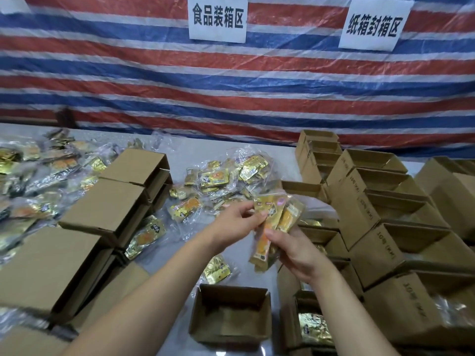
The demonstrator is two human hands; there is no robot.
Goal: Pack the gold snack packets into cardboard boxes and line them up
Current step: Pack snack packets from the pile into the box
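Observation:
Both my hands hold a small bunch of gold snack packets (276, 222) above the table's middle. My left hand (236, 222) pinches the bunch at its upper left edge. My right hand (295, 250) grips the lower part from the right. Below them stands an open, empty cardboard box (231, 314). Right of it, another open box (312, 327) has gold packets inside. More loose gold packets (226, 181) lie in clear wrap on the table beyond my hands, and a single packet (217, 272) lies just above the empty box.
Flat, closed cardboard boxes (108, 209) are stacked at the left, with more wrapped packets (33, 181) behind them. Several open boxes (380, 201) stand in rows at the right. A striped tarp (231, 86) with two paper signs hangs behind the table.

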